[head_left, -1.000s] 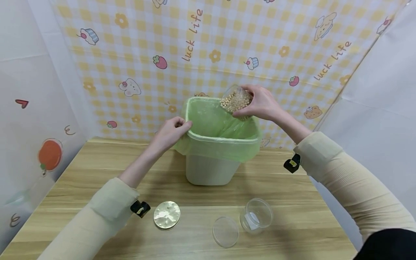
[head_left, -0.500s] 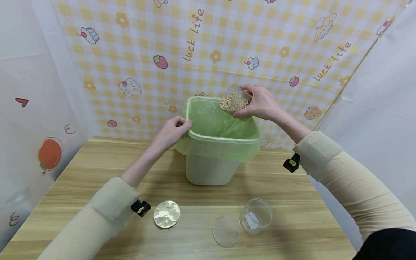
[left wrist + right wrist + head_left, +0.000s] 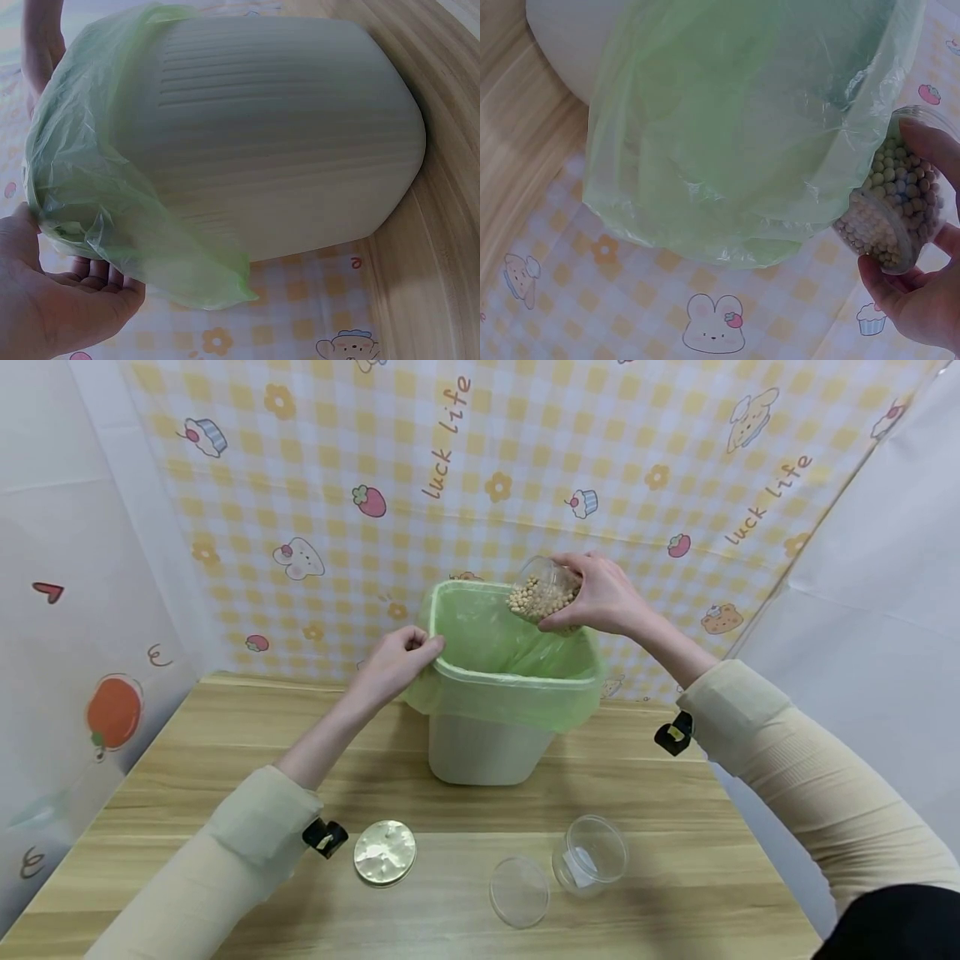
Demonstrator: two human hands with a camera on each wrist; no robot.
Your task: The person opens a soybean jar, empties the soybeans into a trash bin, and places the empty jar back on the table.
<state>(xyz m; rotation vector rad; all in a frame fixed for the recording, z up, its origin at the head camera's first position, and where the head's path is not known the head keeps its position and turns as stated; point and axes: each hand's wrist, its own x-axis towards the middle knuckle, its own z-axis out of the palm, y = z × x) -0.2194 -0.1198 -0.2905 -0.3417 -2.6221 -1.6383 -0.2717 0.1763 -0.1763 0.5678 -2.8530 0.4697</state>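
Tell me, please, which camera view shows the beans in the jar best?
The right wrist view: the beans fill the close, tilted jar gripped by the right hand. The head view shows them small and far; the left wrist view shows none.

Right hand (image 3: 603,596) tipping the jar of beans (image 3: 542,591) slightly further, fewer beans inside, view shifted slightly

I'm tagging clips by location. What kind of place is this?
Probably a staged tabletop booth, not a real kitchen: a wooden table walled by a checked "luck life" backdrop and plain white side panels. A small bin with a green liner stands on it.
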